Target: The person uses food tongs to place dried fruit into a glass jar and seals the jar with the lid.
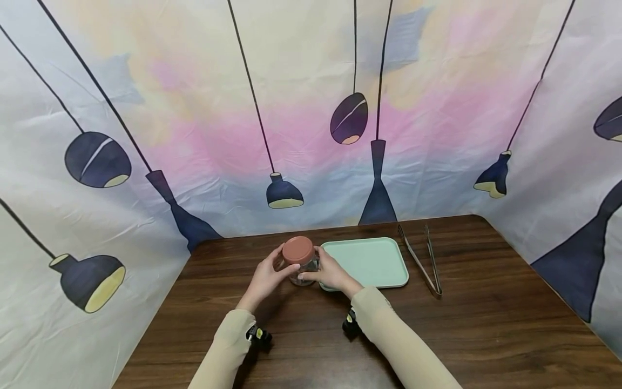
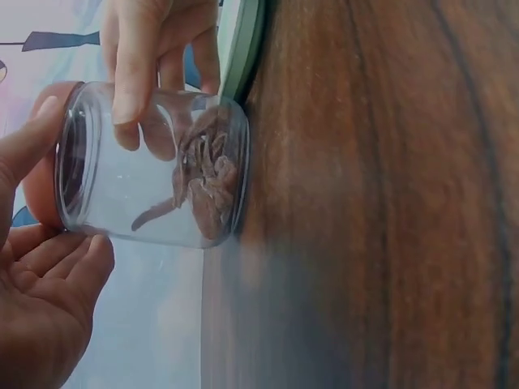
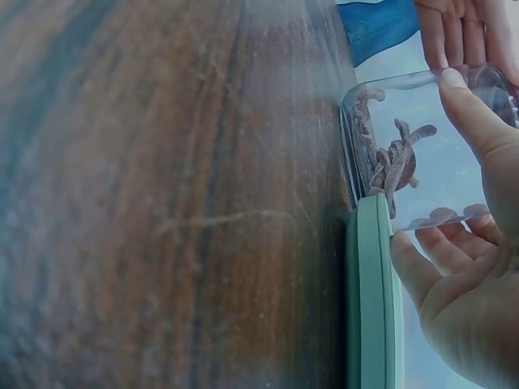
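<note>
A clear jar (image 2: 130,186) with a reddish-brown lid (image 1: 298,250) stands upright on the table, close against the left end of a pale green tray (image 1: 366,262). Several brown, shrivelled strips of what looks like dried food (image 2: 207,174) lie at its bottom. My left hand (image 1: 266,276) grips the lid from the left, thumb across the near side. From the right, my right hand (image 1: 334,270) holds the jar's clear body between thumb and fingers. In the left wrist view the lid sits on the jar's mouth.
Metal tongs (image 1: 434,270) lie spread on the dark wooden table (image 1: 311,346), right of the tray. A printed cloth (image 1: 311,108) with lamp pictures hangs behind the table's back edge.
</note>
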`<state>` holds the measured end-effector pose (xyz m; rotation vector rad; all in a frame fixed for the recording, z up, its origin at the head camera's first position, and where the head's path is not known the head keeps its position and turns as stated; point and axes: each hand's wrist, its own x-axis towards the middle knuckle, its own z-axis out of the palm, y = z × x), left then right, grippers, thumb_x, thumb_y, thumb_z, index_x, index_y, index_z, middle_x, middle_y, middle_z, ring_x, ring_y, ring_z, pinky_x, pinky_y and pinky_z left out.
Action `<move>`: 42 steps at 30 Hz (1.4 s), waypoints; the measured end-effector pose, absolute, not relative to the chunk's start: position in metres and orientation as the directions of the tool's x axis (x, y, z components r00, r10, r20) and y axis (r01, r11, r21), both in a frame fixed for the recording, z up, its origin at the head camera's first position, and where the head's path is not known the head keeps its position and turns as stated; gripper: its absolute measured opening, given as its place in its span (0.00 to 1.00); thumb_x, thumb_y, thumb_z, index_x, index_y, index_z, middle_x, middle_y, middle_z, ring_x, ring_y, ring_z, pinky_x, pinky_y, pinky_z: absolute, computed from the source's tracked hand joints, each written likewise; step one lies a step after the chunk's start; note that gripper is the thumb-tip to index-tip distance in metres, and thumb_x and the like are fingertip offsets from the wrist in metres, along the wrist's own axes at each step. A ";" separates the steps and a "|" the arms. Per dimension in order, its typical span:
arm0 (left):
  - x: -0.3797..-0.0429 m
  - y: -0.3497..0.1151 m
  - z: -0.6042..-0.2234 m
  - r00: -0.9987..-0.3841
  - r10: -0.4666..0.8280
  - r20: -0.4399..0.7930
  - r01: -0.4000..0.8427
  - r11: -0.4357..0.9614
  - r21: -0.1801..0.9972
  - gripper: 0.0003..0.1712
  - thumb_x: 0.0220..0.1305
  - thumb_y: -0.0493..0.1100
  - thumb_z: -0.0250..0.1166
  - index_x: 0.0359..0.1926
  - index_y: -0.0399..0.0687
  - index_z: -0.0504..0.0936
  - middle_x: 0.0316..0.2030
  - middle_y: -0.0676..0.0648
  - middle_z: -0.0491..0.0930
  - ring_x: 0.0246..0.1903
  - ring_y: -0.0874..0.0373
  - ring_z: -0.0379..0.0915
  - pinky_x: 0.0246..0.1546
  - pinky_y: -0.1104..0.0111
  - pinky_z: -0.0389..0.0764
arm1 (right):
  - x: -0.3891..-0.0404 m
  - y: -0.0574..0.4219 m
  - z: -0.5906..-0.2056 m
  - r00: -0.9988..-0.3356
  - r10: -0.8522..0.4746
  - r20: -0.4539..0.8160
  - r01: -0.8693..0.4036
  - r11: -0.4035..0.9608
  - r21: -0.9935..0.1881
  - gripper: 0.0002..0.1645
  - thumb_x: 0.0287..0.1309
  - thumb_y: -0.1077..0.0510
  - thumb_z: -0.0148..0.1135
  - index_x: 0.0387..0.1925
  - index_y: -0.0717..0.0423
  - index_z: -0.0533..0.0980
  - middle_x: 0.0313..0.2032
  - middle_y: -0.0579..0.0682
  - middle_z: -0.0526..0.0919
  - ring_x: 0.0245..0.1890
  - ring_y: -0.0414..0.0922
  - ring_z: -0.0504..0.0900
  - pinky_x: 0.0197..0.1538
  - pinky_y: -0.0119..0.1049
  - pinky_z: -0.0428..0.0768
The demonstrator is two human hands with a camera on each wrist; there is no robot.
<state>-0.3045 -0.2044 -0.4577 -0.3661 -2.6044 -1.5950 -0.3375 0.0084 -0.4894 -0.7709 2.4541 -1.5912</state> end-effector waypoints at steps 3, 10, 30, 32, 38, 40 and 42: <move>-0.305 -0.204 -0.458 -0.973 0.159 0.168 0.223 0.450 0.865 0.52 0.59 0.58 0.74 0.77 0.48 0.60 0.70 0.42 0.68 0.69 0.47 0.66 0.64 0.49 0.70 | -0.338 0.009 -0.490 -0.863 -0.478 0.163 -0.349 0.330 -0.877 0.56 0.62 0.47 0.72 0.77 0.61 0.49 0.72 0.61 0.61 0.71 0.57 0.65 0.64 0.56 0.70; -0.307 -0.194 -0.454 -0.975 0.135 0.177 0.221 0.494 0.841 0.52 0.55 0.59 0.77 0.74 0.47 0.63 0.67 0.41 0.68 0.64 0.46 0.68 0.62 0.48 0.71 | -0.337 0.009 -0.487 -0.868 -0.469 0.165 -0.372 0.391 -0.842 0.56 0.60 0.46 0.73 0.77 0.59 0.51 0.72 0.59 0.63 0.71 0.56 0.65 0.67 0.56 0.67; -0.313 -0.199 -0.449 -0.957 0.250 0.145 0.262 0.539 0.801 0.59 0.52 0.57 0.80 0.78 0.50 0.56 0.67 0.44 0.69 0.63 0.48 0.71 0.60 0.47 0.72 | -0.332 0.013 -0.486 -0.833 -0.526 0.171 -0.411 0.382 -0.827 0.54 0.56 0.44 0.76 0.74 0.55 0.56 0.68 0.55 0.69 0.68 0.50 0.69 0.65 0.50 0.70; -0.312 -0.199 -0.449 -0.959 0.242 0.145 0.259 0.557 0.789 0.62 0.52 0.59 0.79 0.79 0.51 0.53 0.68 0.43 0.68 0.63 0.48 0.70 0.60 0.47 0.72 | -0.333 0.011 -0.488 -0.831 -0.528 0.177 -0.410 0.364 -0.837 0.55 0.56 0.45 0.76 0.75 0.55 0.55 0.69 0.55 0.68 0.68 0.50 0.69 0.64 0.49 0.72; -0.311 -0.191 -0.450 -0.955 0.214 0.207 0.294 0.572 0.766 0.60 0.51 0.61 0.79 0.77 0.45 0.57 0.65 0.42 0.71 0.60 0.47 0.73 0.56 0.48 0.75 | -0.335 0.008 -0.488 -0.826 -0.529 0.197 -0.418 0.338 -0.843 0.53 0.55 0.48 0.77 0.75 0.53 0.59 0.67 0.54 0.67 0.67 0.50 0.69 0.64 0.50 0.72; -0.309 -0.186 -0.450 -0.956 0.188 0.226 0.294 0.589 0.753 0.59 0.52 0.60 0.79 0.76 0.43 0.58 0.64 0.41 0.71 0.59 0.47 0.74 0.55 0.48 0.76 | -0.335 0.008 -0.487 -0.833 -0.516 0.197 -0.419 0.359 -0.834 0.50 0.53 0.47 0.78 0.72 0.53 0.64 0.64 0.54 0.69 0.66 0.50 0.70 0.64 0.50 0.71; -0.306 -0.180 -0.451 -0.960 0.145 0.238 0.276 0.616 0.738 0.58 0.52 0.60 0.78 0.75 0.43 0.59 0.64 0.40 0.72 0.57 0.46 0.75 0.53 0.48 0.77 | -0.335 0.007 -0.487 -0.850 -0.493 0.186 -0.400 0.375 -0.836 0.50 0.51 0.45 0.79 0.71 0.54 0.66 0.63 0.54 0.70 0.64 0.51 0.72 0.64 0.50 0.72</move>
